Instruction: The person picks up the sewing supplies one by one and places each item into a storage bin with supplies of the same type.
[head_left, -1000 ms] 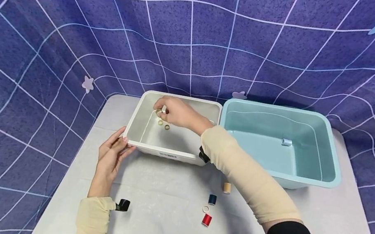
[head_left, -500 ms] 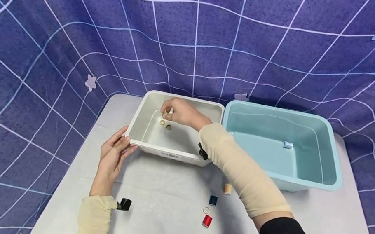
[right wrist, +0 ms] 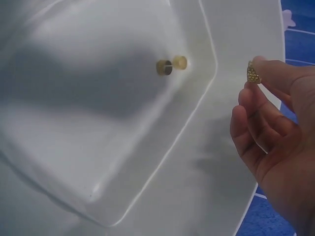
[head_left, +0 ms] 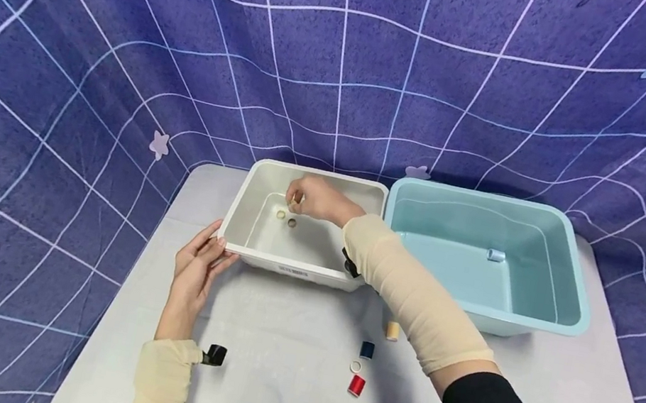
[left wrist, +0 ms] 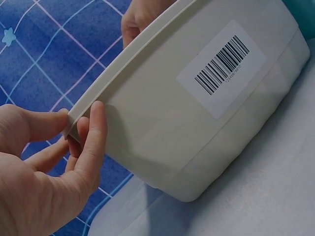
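Note:
My left hand (head_left: 196, 273) grips the near left corner of the white bin (head_left: 298, 266). In the left wrist view, the thumb is on the bin's rim and the fingers bend beneath it. Inside the bin, my right hand (head_left: 321, 200) pinches a gold ring (right wrist: 253, 74) with a beaded surface between thumb and fingertip, above the floor. Below it lie two more rings close together, a darker gold ring (right wrist: 164, 67) and a pale gold ring (right wrist: 180, 62).
A light-blue tub (head_left: 482, 311) stands right of the bin, with a pale blue spool (head_left: 496, 256) inside. On the table in front are a beige spool (head_left: 393, 330), a navy spool (head_left: 367, 350), a pale ring (head_left: 356, 366) and a red spool (head_left: 356, 385).
My right hand has shifted a little to the right within the bin, still pinching the ring. The left hand keeps its grip on the corner. The head view has shifted slightly.

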The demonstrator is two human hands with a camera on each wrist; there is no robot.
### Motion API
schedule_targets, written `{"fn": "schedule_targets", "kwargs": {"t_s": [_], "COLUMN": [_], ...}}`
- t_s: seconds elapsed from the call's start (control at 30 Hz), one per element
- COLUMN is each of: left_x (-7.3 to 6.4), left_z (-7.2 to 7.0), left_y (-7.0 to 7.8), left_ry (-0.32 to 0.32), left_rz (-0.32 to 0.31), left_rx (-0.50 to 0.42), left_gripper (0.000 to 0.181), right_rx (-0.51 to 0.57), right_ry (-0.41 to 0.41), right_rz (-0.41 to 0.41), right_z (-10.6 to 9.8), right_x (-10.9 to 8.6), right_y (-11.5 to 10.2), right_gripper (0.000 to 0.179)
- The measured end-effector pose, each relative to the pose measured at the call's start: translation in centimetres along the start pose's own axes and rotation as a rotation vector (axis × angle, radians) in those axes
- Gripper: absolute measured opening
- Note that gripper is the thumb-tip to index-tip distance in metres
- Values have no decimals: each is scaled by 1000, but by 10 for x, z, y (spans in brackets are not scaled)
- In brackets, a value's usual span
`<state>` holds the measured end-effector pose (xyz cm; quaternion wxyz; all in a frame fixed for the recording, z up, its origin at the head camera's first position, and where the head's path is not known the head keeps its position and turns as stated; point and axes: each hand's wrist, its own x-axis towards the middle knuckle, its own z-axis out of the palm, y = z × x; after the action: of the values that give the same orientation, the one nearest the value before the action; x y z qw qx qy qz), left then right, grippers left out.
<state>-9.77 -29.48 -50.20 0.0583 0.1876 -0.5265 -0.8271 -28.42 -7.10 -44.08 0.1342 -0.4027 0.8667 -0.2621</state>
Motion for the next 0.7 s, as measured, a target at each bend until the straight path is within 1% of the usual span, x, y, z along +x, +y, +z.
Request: {"fn": "schedule_targets", "kwargs": {"t_s": [0.23, 0.33, 0.43, 0.57, 0.7], "left_x": [-2, -2, -3, -4, -4], "left_z": [-1, 1, 1, 1, -1], "left_y": [0, 0, 1, 1, 0], "left_ry": [-9, -1, -2, 4, 2], "left_rz": [2, -3, -8, -6, -1], "left_rx": [5, -3, 10, 20, 28], "left_gripper": [53, 52, 53, 53, 53], "right_rx": [-99, -112, -111, -135, -161], "right_ry": [2, -21, -51, -92, -113], "right_rz": [18, 25, 45, 73, 95], "right_z": [8, 9, 11, 19, 28], "right_x": [5, 6, 8, 12, 14], "right_y": [10, 14, 17, 20, 24], "right_gripper": [16, 16, 17, 19, 17]}}
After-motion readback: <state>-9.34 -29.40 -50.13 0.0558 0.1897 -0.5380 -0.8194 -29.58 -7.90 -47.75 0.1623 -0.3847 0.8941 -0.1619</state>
